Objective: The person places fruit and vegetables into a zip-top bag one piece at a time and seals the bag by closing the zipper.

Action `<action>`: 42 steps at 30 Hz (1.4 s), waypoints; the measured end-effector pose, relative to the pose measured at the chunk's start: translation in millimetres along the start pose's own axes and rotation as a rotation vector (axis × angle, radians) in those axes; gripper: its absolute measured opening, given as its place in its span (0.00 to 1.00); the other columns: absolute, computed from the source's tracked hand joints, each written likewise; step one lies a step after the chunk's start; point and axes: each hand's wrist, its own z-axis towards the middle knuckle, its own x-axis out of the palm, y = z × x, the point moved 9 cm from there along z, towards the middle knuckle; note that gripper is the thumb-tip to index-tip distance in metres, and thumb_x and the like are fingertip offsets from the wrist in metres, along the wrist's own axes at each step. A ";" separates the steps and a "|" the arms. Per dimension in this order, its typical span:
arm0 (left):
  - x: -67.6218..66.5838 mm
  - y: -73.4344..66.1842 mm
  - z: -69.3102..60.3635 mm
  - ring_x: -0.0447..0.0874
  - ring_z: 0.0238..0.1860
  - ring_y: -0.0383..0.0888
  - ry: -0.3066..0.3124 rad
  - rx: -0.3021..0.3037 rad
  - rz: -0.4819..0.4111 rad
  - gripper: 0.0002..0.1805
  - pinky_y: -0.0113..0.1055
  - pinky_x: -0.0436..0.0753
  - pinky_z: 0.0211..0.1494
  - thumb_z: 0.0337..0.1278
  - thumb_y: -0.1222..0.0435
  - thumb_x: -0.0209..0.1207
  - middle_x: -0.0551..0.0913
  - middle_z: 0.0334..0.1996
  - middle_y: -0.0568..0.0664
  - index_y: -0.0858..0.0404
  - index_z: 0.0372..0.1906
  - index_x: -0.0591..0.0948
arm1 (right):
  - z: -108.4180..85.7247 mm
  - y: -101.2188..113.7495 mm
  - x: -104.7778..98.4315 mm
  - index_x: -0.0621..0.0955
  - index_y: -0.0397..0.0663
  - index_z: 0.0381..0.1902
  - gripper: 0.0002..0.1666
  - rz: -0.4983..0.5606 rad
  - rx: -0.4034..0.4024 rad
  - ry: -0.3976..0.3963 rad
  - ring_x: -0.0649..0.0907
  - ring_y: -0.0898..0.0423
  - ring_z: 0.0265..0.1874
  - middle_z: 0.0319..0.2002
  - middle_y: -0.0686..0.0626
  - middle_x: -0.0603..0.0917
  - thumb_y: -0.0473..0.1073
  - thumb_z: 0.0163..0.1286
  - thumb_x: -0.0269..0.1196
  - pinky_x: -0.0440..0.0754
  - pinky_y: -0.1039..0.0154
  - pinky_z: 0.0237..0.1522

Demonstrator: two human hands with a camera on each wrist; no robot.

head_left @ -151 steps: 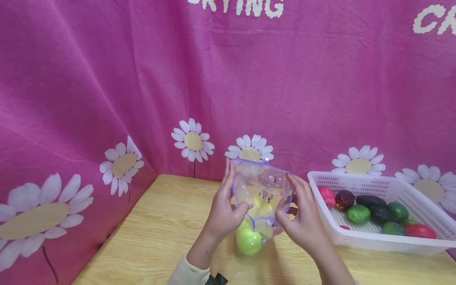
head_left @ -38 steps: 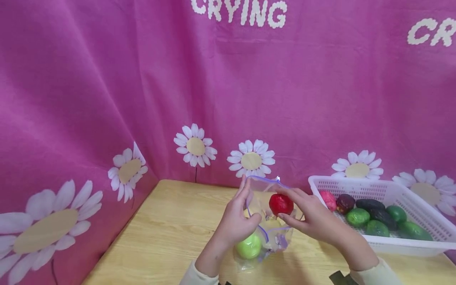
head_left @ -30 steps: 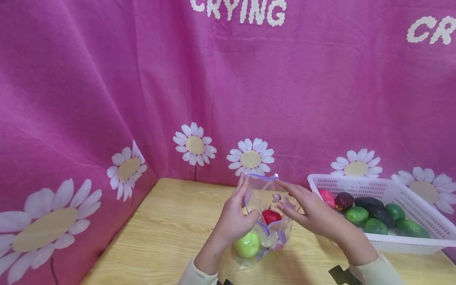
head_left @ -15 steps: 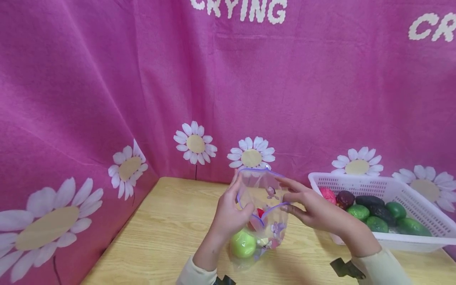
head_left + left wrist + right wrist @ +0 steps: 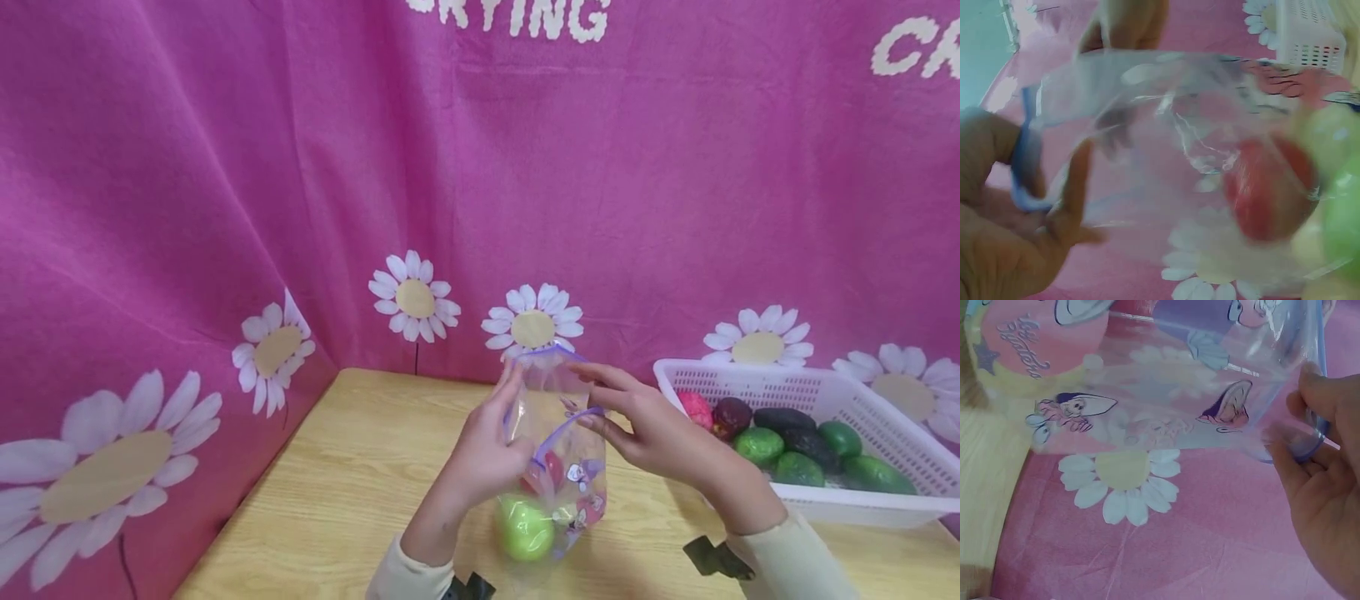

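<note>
A clear bag with a purple rim and printed figures [image 5: 573, 475] stands upright over the table between the two hands. Inside it, a green apple [image 5: 527, 528] lies low, and a red fruit [image 5: 1267, 187] shows through the plastic, partly blurred by folds. My left hand [image 5: 480, 450] grips the left side of the bag's mouth, thumb toward the front. On the opposite side my right hand [image 5: 652, 425] pinches the rim between thumb and fingers, also seen in the right wrist view, where the printed bag [image 5: 1147, 381] stretches from the hand.
At the right, a white perforated basket [image 5: 862, 507] holds several green, dark and red fruits, among them a green one [image 5: 759, 447]. The wooden table [image 5: 315, 492] meets a pink cloth [image 5: 600, 208] with printed daisies behind and at the left.
The red fruit, earlier in my right hand over the mouth, lies inside the bag. My right hand has let it go and taken the rim; the mouth has narrowed.
</note>
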 end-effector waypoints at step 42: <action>-14.0 4.3 1.4 0.45 0.80 0.52 -0.038 -0.050 0.001 0.52 0.27 0.76 0.22 0.48 0.83 0.55 0.38 0.82 0.38 0.60 0.82 0.51 | -75.5 -207.3 -62.3 0.80 0.27 0.51 0.17 -0.180 0.476 0.221 0.84 0.31 0.46 0.46 0.30 0.85 0.33 0.66 0.63 0.82 0.35 0.49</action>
